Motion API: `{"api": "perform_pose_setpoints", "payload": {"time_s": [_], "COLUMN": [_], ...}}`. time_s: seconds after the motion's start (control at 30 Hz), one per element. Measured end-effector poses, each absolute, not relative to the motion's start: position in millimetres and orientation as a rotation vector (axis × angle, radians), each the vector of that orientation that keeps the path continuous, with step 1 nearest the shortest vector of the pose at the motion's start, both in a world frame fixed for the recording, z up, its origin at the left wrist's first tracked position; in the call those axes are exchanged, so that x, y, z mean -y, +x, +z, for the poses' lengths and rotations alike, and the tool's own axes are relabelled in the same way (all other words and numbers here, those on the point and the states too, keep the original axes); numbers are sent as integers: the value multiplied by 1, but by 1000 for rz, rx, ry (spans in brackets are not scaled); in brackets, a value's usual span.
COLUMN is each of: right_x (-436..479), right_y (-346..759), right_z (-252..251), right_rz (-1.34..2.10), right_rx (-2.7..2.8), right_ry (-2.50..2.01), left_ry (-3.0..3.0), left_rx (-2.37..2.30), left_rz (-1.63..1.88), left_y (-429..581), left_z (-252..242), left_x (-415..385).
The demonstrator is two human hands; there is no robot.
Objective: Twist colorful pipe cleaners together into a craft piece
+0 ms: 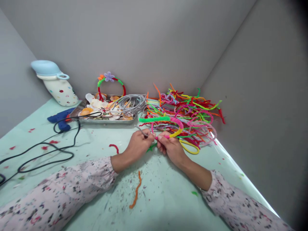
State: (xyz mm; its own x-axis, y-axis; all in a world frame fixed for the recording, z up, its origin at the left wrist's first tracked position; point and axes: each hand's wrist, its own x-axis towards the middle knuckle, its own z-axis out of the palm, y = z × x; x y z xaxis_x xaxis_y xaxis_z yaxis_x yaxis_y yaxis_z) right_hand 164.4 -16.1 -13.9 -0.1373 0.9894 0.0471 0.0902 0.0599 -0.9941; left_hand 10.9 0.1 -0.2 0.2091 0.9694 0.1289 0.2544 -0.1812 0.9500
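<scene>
My left hand [138, 146] is closed around the bare grey end of a thin headband [166, 122]. Its arch is wrapped in green, pink and yellow fuzzy pipe cleaner. My right hand [170, 147] pinches the pink pipe cleaner end right beside the left fingers. Both hands rest low over the pale green table [96, 144], just in front of a big pile of coloured pipe cleaners [190, 109]. A yellow loop [190, 147] lies to the right of my right hand.
A metal tray [106, 119] holds shells and grey headbands, with a finished decorated headband [110, 80] standing behind it. A blue glue gun [60, 118] and its black cord [48, 147] lie at the left. A white bottle [56, 83] leans at the back left. An orange scrap [136, 192] lies near me.
</scene>
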Motion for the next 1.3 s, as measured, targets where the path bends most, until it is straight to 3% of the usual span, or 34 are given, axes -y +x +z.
{"api": "perform_pose_setpoints", "payload": {"time_s": [1.3], "right_x": [16], "right_y": [164], "right_z": [-12], "right_rz": [1259], "right_rx": [1321], "right_ry": [-1230], "left_ry": [1435], "left_rx": [-1060], "left_rz": [1031], "left_y": [14], "left_z": [-2], "left_x": [2]}}
